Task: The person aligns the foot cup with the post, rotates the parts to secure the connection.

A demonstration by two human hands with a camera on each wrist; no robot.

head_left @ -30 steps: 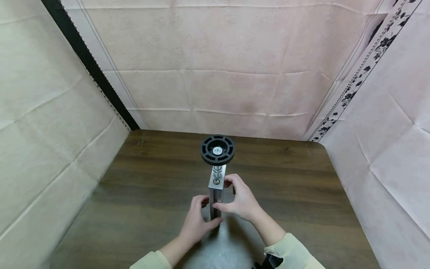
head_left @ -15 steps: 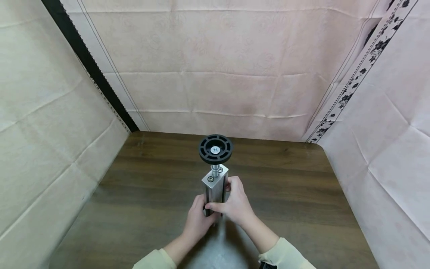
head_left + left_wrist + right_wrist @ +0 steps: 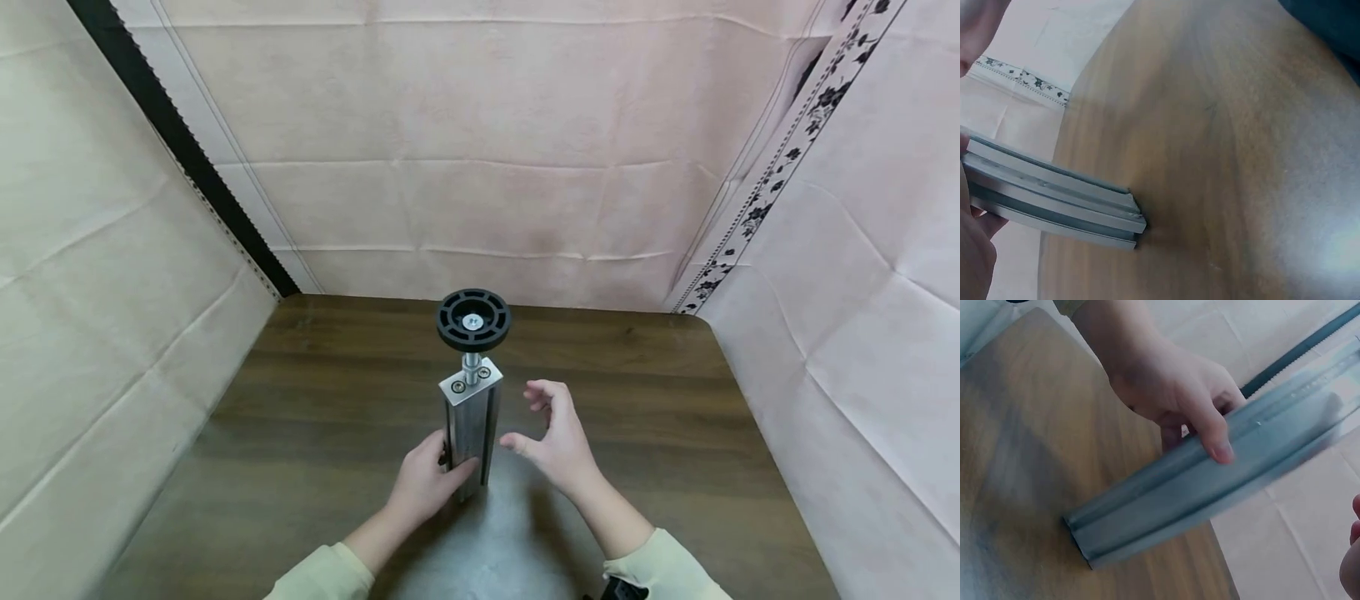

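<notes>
My left hand (image 3: 427, 477) grips a silver aluminium profile (image 3: 468, 425) low on its side, the thumb lying over the near face. The profile stands roughly upright, tilted a little. From its top plate, which has two screws, a threaded stem carries a black round levelling foot (image 3: 491, 321). Grooves along the profile (image 3: 1060, 194) and its lower end close over the tabletop show in the left wrist view. The right wrist view has the left thumb (image 3: 1213, 434) pressed on the broad face. Just right of the profile, my right hand (image 3: 558, 446) is apart from it, fingers loosely bent and holding nothing.
A brown wood-grain table (image 3: 637, 400) lies beneath the hands. Pale creased cloth (image 3: 480, 200) hangs behind it, with more cloth at the left and right. A black strip (image 3: 195, 158) runs down the left corner, a floral band (image 3: 765, 200) down the right.
My right hand has let go of the profile and moved off to the right. The profile has turned, showing its broad face, and shifted slightly left with my left hand still gripping it.
</notes>
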